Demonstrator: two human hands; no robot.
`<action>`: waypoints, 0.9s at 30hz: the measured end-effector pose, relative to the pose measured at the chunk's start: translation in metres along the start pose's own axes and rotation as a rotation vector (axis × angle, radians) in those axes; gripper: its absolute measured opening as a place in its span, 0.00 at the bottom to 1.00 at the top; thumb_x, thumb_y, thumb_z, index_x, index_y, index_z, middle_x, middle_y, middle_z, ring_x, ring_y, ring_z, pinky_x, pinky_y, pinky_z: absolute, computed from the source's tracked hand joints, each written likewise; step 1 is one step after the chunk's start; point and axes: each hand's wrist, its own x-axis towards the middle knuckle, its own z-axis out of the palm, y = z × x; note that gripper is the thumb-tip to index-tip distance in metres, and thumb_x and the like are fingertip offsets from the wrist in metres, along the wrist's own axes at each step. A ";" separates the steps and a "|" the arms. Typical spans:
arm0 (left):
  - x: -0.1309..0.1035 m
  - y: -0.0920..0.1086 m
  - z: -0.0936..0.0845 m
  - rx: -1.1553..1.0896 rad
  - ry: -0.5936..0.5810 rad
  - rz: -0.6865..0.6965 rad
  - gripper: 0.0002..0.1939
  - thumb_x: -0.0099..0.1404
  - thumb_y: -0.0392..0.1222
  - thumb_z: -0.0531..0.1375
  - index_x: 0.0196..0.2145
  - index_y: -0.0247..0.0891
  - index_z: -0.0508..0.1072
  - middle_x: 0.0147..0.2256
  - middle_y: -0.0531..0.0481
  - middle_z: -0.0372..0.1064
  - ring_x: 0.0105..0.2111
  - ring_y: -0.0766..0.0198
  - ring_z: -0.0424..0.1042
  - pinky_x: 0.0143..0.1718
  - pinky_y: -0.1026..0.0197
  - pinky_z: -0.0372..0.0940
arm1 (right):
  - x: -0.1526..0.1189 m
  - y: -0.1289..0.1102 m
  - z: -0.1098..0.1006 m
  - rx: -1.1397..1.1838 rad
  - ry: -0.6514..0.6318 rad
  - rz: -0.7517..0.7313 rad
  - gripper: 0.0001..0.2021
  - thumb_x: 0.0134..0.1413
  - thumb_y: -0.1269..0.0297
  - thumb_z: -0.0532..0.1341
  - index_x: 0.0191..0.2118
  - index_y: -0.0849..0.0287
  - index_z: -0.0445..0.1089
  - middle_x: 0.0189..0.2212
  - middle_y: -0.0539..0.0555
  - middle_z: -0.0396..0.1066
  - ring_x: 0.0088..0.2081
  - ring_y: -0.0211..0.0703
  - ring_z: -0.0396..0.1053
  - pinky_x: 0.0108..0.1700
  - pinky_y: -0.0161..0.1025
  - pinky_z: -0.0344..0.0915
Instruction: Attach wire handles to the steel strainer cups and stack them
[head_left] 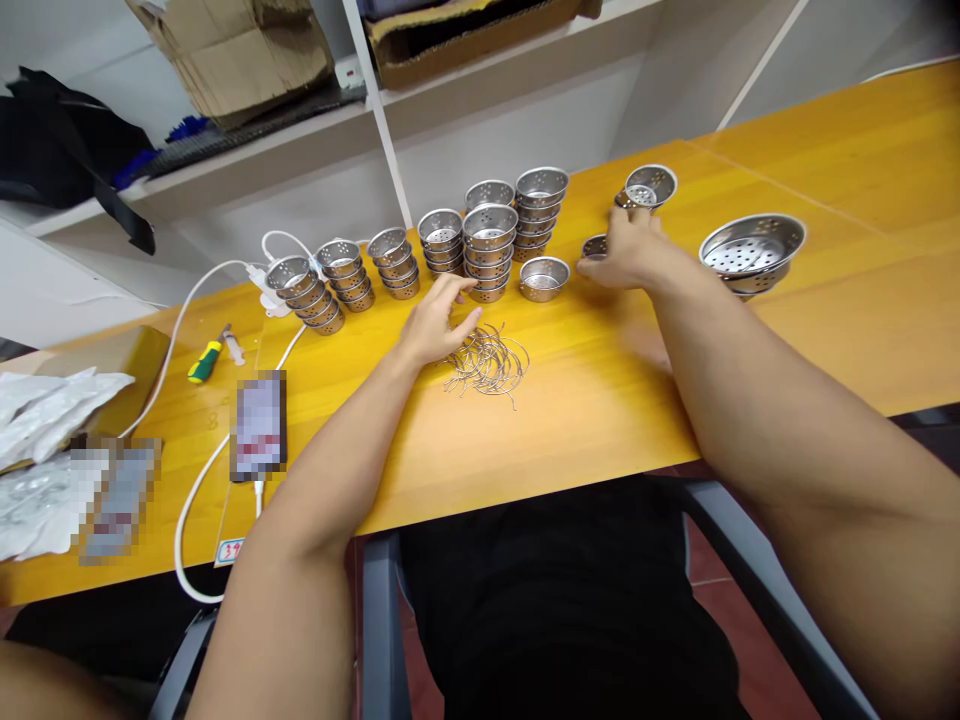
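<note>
My left hand (439, 320) is open, fingers stretched out and thumb apart, beside a loose pile of bent metal wires (491, 365). Its fingertips come close to the foot of a stack of perforated metal cups (489, 245); contact is unclear. To the right, my right hand (630, 248) is closed around a small perforated metal cup (595, 245), mostly hidden by the thumb and fingers. Just behind that hand lie further perforated cups (656, 185), one tilted. A single cup (545, 280) stands upright between my hands.
More cup stacks (300, 290) line the back left. A large oval perforated basket (752, 250) is at right. On the left lie a green-handled screwdriver (206, 360), a phone (259, 425) with a white cable, and plastic bags (52, 410). Shelves with a cardboard box (240, 60) stand behind.
</note>
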 end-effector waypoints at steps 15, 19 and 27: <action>0.000 0.000 0.000 0.002 -0.014 -0.029 0.22 0.82 0.47 0.65 0.69 0.41 0.77 0.64 0.38 0.81 0.58 0.50 0.84 0.65 0.44 0.83 | 0.019 0.021 0.004 0.218 0.114 -0.611 0.38 0.67 0.57 0.80 0.77 0.64 0.77 0.70 0.77 0.77 0.74 0.84 0.74 0.80 0.72 0.70; 0.000 0.001 0.000 0.011 -0.026 -0.030 0.22 0.82 0.47 0.65 0.69 0.40 0.77 0.64 0.37 0.81 0.58 0.50 0.85 0.65 0.44 0.83 | 0.019 0.016 0.013 0.261 0.032 -0.617 0.41 0.63 0.34 0.78 0.77 0.45 0.81 0.67 0.65 0.83 0.67 0.85 0.79 0.73 0.80 0.76; 0.000 0.001 0.000 0.003 -0.026 -0.020 0.21 0.83 0.47 0.65 0.68 0.39 0.77 0.63 0.36 0.81 0.56 0.51 0.84 0.64 0.44 0.83 | 0.027 0.016 0.019 0.169 -0.037 -0.588 0.38 0.60 0.40 0.79 0.71 0.51 0.85 0.65 0.69 0.81 0.65 0.81 0.81 0.74 0.73 0.77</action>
